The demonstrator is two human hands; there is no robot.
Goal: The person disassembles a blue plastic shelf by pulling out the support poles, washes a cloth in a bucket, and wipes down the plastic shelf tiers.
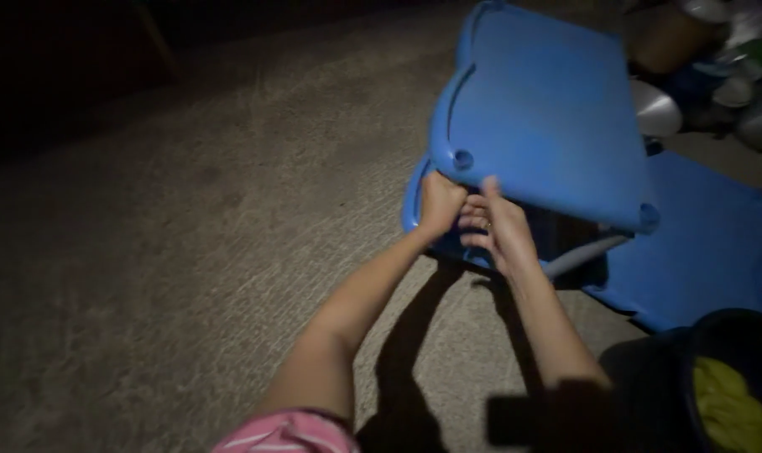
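A large blue plastic panel (540, 109), flat with rounded corners and round sockets, is tilted up over a blue plastic piece (414, 205) below it. My left hand (441, 201) is closed on the panel's near lower edge by a round socket. My right hand (497, 231) grips the same edge just to the right, thumb up against the panel's face. A grey tube (587, 252) sticks out under the panel beside my right hand.
The ground is rough grey concrete (188, 252), dark at the far left. Another blue panel (700, 243) lies at the right. A dark bucket (717, 335) with something yellow inside stands at the lower right. Metal bowls and clutter (717, 75) fill the top right.
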